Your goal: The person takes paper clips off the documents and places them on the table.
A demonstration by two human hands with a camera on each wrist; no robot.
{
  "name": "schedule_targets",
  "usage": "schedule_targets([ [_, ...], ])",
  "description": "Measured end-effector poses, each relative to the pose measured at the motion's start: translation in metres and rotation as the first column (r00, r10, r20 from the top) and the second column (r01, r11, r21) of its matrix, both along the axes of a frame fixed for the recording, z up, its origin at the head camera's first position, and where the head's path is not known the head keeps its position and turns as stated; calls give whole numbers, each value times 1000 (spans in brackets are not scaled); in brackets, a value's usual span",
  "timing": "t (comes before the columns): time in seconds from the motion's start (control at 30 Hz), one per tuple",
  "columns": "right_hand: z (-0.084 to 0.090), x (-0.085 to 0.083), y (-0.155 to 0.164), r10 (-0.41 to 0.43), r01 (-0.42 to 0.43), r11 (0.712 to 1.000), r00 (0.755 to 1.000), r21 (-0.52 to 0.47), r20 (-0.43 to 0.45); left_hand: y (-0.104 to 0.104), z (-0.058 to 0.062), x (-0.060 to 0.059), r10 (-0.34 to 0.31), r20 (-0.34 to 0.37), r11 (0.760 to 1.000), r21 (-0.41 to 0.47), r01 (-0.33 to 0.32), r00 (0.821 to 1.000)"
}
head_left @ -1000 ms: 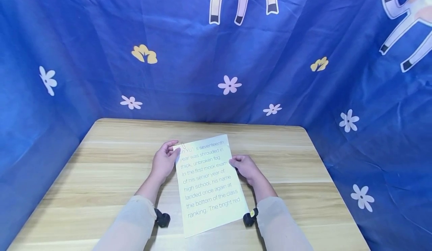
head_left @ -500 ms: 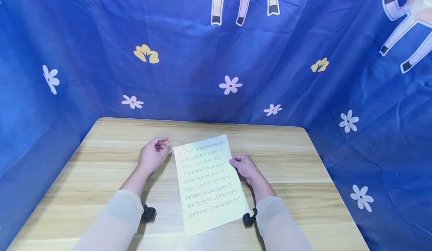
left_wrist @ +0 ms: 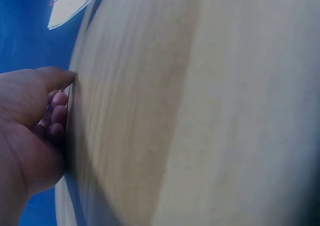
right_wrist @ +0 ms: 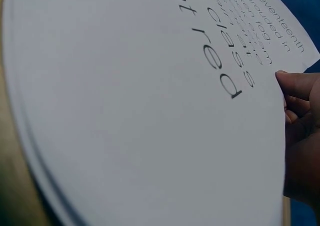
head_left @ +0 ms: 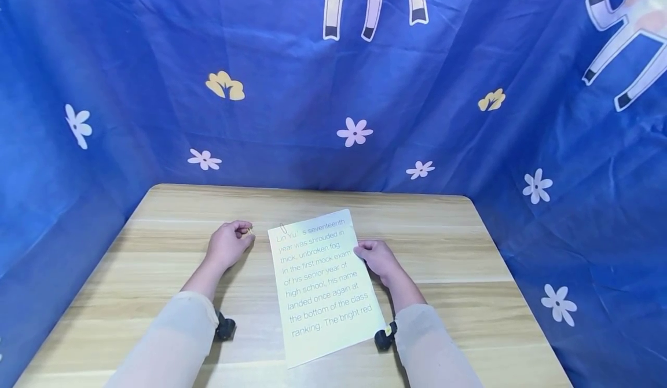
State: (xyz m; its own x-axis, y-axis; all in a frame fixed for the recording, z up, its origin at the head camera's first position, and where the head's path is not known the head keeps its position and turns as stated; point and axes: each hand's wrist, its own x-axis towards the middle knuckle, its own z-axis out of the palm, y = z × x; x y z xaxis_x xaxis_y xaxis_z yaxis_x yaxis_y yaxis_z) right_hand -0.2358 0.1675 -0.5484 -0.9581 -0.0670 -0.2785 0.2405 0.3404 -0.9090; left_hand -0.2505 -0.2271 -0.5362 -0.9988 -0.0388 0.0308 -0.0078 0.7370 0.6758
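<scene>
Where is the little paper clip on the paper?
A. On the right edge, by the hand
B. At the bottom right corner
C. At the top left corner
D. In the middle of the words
C: the paper clip sits on the top left corner of the printed paper, while the right hand touches the paper's right edge and the left hand rests apart on the table.

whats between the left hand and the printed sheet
Only a bare strip of wooden table separates the left hand from the printed sheet, in the head view.
</scene>
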Motion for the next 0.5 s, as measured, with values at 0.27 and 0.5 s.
schedule_targets([
  [0.27,-1,-1,2,-7,7,1000,1000,0,4,-2,-1,-1,-15,2,1000,-21,15,1000],
  [0.5,-2,-2,2,-11,11,1000,1000,7,5,-4,-4,-3,-6,3,1000,-22,6,1000],
])
